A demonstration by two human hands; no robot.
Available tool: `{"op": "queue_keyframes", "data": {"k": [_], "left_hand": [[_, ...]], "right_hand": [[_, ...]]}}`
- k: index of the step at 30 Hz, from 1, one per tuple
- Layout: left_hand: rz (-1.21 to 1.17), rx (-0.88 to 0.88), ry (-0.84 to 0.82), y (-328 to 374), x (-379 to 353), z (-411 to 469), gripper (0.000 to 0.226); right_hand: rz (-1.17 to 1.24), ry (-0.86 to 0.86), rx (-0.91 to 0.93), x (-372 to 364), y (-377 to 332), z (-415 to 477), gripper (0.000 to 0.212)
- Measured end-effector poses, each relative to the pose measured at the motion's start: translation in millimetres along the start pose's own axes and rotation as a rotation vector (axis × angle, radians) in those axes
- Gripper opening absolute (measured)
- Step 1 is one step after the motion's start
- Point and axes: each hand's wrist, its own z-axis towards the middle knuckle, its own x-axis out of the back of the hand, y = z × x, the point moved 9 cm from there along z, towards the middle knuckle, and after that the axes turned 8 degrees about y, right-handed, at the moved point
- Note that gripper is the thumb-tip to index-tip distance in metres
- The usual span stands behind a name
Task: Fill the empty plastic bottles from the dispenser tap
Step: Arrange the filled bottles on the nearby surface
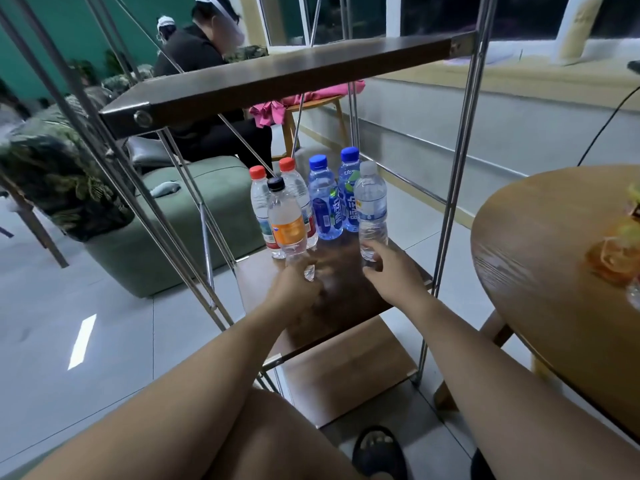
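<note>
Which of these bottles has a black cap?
The orange-labelled bottle at front left, held at its base by the left hand. The others have red, blue or pale caps.

One wide-angle view, worn on the person's head, faces forward and steeply down along both forearms. It sits close over a metal-framed rack (452, 202): the middle shelf (349, 306) fills the centre, where the left hand (294, 289) grips the orange-label bottle (287, 226) and the right hand (394, 271) grips the clear bottle (371, 209); the upper shelf (277, 77) crosses the top, the floor (104, 323) and the wearer's foot (377, 452) edge the bottom.
</note>
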Motion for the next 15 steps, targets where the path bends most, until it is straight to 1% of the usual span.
{"op": "queue_keyframes", "data": {"k": [4,7,11,15], "left_hand": [[0.08,0.084,0.063,-16.9,0.7,15.4,0.051],[0.083,0.15,0.114,-26.4,2.9,21.9,0.05],[0.097,0.214,0.16,-41.8,-1.7,31.4,0.065],[0.185,0.251,0.176,-47.2,3.1,30.0,0.051]], "right_hand": [[-0.067,0.009,0.001,-1.2,10.5,14.6,0.056],[-0.106,0.011,-0.015,-3.5,18.1,22.4,0.057],[-0.09,0.039,-0.015,-6.7,24.2,29.1,0.06],[-0.09,0.064,0.006,-8.1,22.4,32.2,0.06]]}}
